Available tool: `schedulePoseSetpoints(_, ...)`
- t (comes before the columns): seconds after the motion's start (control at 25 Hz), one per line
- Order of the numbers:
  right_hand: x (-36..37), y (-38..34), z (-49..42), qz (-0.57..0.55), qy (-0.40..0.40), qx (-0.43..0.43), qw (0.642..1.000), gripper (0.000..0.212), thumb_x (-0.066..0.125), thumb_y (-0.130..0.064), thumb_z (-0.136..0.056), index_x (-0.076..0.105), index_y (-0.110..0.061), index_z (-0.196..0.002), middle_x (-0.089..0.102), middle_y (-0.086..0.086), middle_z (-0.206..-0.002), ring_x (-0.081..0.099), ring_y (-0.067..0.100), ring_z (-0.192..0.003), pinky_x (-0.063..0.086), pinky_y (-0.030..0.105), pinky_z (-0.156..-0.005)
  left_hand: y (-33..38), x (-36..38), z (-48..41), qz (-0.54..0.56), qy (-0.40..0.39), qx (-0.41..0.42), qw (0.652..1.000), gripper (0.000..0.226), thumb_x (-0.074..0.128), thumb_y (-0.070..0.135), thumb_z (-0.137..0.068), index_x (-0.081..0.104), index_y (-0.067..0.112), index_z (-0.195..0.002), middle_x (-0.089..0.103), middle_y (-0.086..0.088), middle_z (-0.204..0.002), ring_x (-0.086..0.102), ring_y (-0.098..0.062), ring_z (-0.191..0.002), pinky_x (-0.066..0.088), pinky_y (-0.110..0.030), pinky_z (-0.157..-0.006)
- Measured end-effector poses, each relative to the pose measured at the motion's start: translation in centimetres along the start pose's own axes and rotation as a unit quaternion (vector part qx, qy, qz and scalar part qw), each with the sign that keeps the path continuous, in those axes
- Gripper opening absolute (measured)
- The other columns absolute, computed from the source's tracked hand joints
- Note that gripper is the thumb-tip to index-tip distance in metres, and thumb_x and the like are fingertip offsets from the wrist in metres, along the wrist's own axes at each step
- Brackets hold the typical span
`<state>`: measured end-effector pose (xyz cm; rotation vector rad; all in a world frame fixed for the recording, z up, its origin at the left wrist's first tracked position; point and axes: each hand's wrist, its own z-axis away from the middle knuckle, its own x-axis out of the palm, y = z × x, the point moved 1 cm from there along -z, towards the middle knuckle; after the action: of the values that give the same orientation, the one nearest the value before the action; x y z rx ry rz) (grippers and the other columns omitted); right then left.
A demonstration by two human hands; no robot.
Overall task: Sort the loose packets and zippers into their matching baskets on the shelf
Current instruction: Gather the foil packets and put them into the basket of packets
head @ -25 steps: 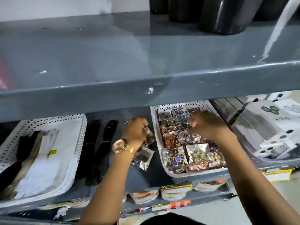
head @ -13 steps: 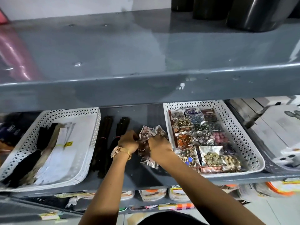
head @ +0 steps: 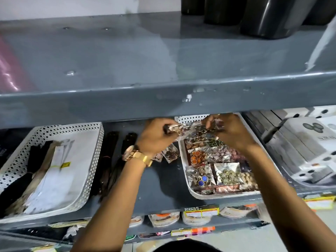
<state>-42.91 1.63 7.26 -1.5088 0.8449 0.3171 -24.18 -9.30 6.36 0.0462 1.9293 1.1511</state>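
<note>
Left hand [head: 156, 137] and right hand [head: 231, 131] both pinch a clear packet [head: 189, 129] over the right basket's [head: 183, 160] far-left corner.

On the grey upper shelf board [head: 127, 57] stand dark cylindrical containers [head: 272, 17] at the far right, with something pink and glossy [head: 9, 70] at its left edge. To the right of the baskets sit white boxes [head: 309, 142] printed with round dark motifs. Along the front lip of the lower shelf are yellow price labels [head: 201, 211], and beneath them a row of small round tubs [head: 163, 220] with orange and white lids.
</note>
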Motion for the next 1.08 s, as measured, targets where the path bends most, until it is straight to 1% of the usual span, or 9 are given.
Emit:
schedulePoseSetpoints(0.16,-1.5,5.9,0.9,0.042,0.010,0.044,0.998,0.034,0.069,0.006,-0.075,0.061,-0.027,-0.068,0.059,-0.016,-0.109,0.055,0.001,-0.105,0.045,0.014,-0.092,3.3,6.9,-1.4,-0.228,-0.054,0.036,0.971,0.033,0.061,0.004,-0.083,0.063,0.007,-0.115,0.059,-0.006,-0.119,0.059,-0.023,-0.103,0.054,-0.033,-0.090)
schedulePoseSetpoints(0.28,-0.1,8.7,1.7,0.057,-0.029,0.039,0.997,0.035,0.073,0.006,-0.069,0.064,-0.028,-0.069,0.057,-0.017,-0.109,0.054,0.012,-0.112,0.049,0.023,-0.094,4.2,10.8,-0.7,-0.338,-0.126,-0.005,0.933,0.035,0.052,-0.008,-0.086,0.054,-0.002,-0.120,0.052,-0.017,-0.130,0.059,-0.036,-0.111,0.056,-0.044,-0.089)
schedulePoseSetpoints(0.44,0.3,10.3,1.8,0.080,-0.073,0.079,0.991,0.031,0.064,0.007,-0.076,0.066,-0.023,-0.077,0.060,-0.003,-0.123,0.055,0.019,-0.119,0.047,0.036,-0.102,2.7,12.1,-0.2,-0.258,-0.191,-0.042,0.946,0.023,0.060,0.010,-0.087,0.059,0.001,-0.107,0.063,-0.014,-0.110,0.063,-0.028,-0.099,0.055,-0.037,-0.088)
schedulePoseSetpoints(0.56,-0.7,10.2,1.9,0.114,-0.130,0.109,0.979,0.040,0.052,0.012,-0.080,0.068,-0.025,-0.082,0.063,0.005,-0.126,0.065,0.023,-0.104,0.057,0.041,-0.085,1.8,10.8,-0.7,-0.127,-0.192,-0.071,0.971,0.021,0.065,0.019,-0.086,0.069,0.000,-0.092,0.073,-0.016,-0.097,0.063,-0.018,-0.075,0.053,-0.020,-0.073)
schedulePoseSetpoints(0.64,-1.4,9.6,1.7,0.115,-0.113,0.107,0.981,0.042,0.048,0.012,-0.081,0.069,-0.025,-0.085,0.057,0.004,-0.134,0.069,0.030,-0.093,0.059,0.046,-0.073,1.5,8.8,-1.3,-0.045,-0.151,-0.072,0.985,0.020,0.064,0.014,-0.087,0.070,-0.002,-0.097,0.073,-0.015,-0.102,0.061,-0.014,-0.078,0.045,-0.009,-0.066)
schedulePoseSetpoints(0.76,-1.7,8.2,1.0,0.096,-0.062,0.119,0.986,0.041,0.047,0.007,-0.085,0.066,-0.030,-0.089,0.054,0.008,-0.137,0.066,0.026,-0.065,0.057,0.046,-0.062,-0.7,6.7,-2.6,-0.033,-0.049,-0.098,0.993,0.016,0.066,0.013,-0.084,0.069,0.003,-0.096,0.071,-0.011,-0.101,0.064,-0.016,-0.089,0.052,-0.022,-0.078)
schedulePoseSetpoints(0.84,-1.2,7.6,0.7,0.114,-0.074,0.133,0.982,0.034,0.050,0.002,-0.087,0.066,-0.027,-0.097,0.053,0.007,-0.138,0.062,0.016,-0.067,0.055,0.035,-0.058,-0.7,7.2,-2.9,-0.085,-0.068,-0.098,0.989,0.013,0.071,0.019,-0.081,0.063,0.008,-0.082,0.065,-0.011,-0.084,0.060,-0.021,-0.078,0.056,-0.038,-0.085)
schedulePoseSetpoints(0.96,0.5,7.1,0.8,0.178,-0.117,0.148,0.966,0.024,0.065,-0.015,-0.082,0.062,-0.026,-0.104,0.054,-0.001,-0.133,0.058,0.015,-0.107,0.048,0.029,-0.088,1.1,10.0,-2.3,-0.204,-0.161,-0.059,0.964,0.029,0.070,0.020,-0.082,0.058,0.002,-0.101,0.064,-0.013,-0.103,0.062,-0.028,-0.096,0.052,-0.040,-0.089)
schedulePoseSetpoints(1.08,1.3,6.8,0.8,0.175,-0.111,0.169,0.964,0.030,0.070,-0.018,-0.079,0.061,-0.025,-0.106,0.058,-0.006,-0.126,0.056,0.015,-0.115,0.043,0.033,-0.100,1.1,11.6,-3.0,-0.242,-0.179,-0.046,0.953,0.036,0.072,0.007,-0.078,0.055,0.004,-0.110,0.063,-0.014,-0.111,0.061,-0.030,-0.104,0.052,-0.035,-0.085)
